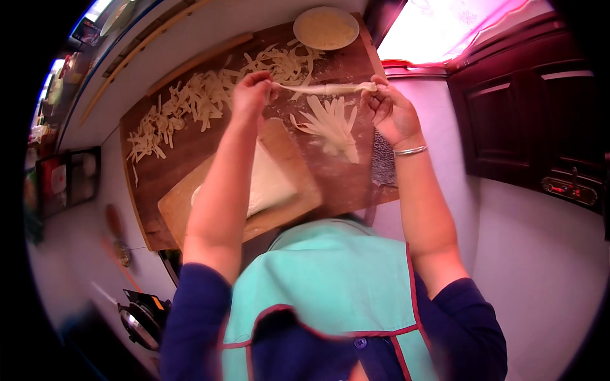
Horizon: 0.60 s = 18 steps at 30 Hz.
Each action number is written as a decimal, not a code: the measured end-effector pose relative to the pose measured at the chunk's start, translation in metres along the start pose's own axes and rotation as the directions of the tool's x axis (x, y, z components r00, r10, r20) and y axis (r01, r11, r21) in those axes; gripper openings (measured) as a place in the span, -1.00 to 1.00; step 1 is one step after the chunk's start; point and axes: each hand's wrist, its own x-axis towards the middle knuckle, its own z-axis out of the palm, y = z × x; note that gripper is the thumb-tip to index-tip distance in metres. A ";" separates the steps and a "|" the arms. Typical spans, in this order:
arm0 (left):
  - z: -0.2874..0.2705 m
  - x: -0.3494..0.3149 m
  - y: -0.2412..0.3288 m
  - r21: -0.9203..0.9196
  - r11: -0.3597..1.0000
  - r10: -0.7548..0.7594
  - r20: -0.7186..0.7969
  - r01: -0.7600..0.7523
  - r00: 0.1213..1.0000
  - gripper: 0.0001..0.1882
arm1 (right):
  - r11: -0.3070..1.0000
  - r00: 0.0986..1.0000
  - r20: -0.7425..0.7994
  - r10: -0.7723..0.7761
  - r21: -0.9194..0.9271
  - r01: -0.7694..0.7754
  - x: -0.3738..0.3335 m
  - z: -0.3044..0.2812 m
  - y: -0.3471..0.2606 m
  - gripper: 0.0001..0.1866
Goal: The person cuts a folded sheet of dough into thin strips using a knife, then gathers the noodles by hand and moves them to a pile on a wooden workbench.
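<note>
A pale strip of dough (pixel 325 89) is stretched level between my two hands above the table. My left hand (pixel 251 95) pinches its left end, while the fingers of my right hand (pixel 393 111) are closed on the other end. Below the strip, a fan of cut dough strips (pixel 330 119) lies on the floured wood, joined or bunched at its near end. Nearer to me a cutting board (pixel 304 193) carries a slab of dough (pixel 273 181), partly hidden by my left forearm. Many loose dough strips (pixel 197 101) are spread along the table's far left side.
The wooden table (pixel 155 184) has a bowl (pixel 326 47) of pale powder at its far right corner. A long wooden piece (pixel 200 63) runs along the back edge. Grey textured material (pixel 383 159) shows by the right edge. A dark red door (pixel 521 120) stands at the right.
</note>
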 end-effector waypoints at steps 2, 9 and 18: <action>-0.005 0.013 0.009 -0.041 0.999 0.002 -0.041 -0.004 0.999 -0.80 | 1.000 0.999 0.042 -0.024 0.001 0.024 0.002 -0.004 -0.009 -0.77; 0.005 0.013 0.005 0.062 0.998 -0.030 0.004 0.030 1.000 -0.77 | 0.992 0.996 0.088 -0.021 0.129 0.010 0.002 -0.013 -0.021 -0.77; -0.009 0.020 -0.012 0.202 0.979 -0.044 0.055 0.032 0.997 -0.78 | 0.982 0.995 0.072 0.061 -0.182 -0.047 0.012 -0.010 -0.017 -0.80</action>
